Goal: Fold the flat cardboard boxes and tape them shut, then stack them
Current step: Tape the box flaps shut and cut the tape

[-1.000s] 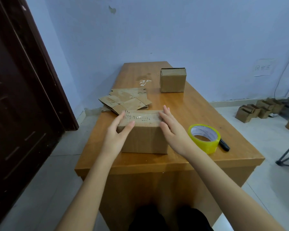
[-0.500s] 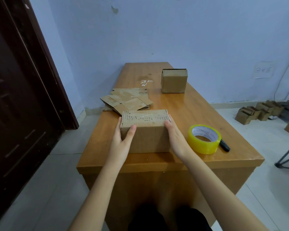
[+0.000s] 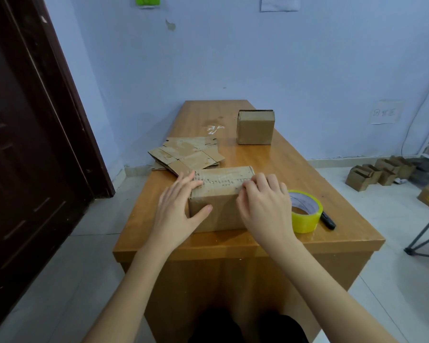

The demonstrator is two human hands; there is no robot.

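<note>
A folded cardboard box (image 3: pixel 221 211) with a taped top stands near the table's front edge. My left hand (image 3: pixel 178 211) rests on its left end, straight fingers lying on the top and the thumb on the front face. My right hand (image 3: pixel 265 206) sits on the right end with its fingers curled over the top right edge. A pile of flat cardboard boxes (image 3: pixel 186 157) lies just behind. Another folded box (image 3: pixel 255 127) stands further back on the right.
A yellow tape roll (image 3: pixel 306 216) lies right of my right hand, with a black marker-like tool (image 3: pixel 328 220) beside it. The wooden table (image 3: pixel 233 246) ends just in front of the box. Several small boxes (image 3: pixel 379 172) sit on the floor at the right; a dark door (image 3: pixel 22 144) is on the left.
My right hand moved from the box's right side up onto its top right edge and curled its fingers. My left hand shifted so its fingers lie on the top. The camera tilted upward.
</note>
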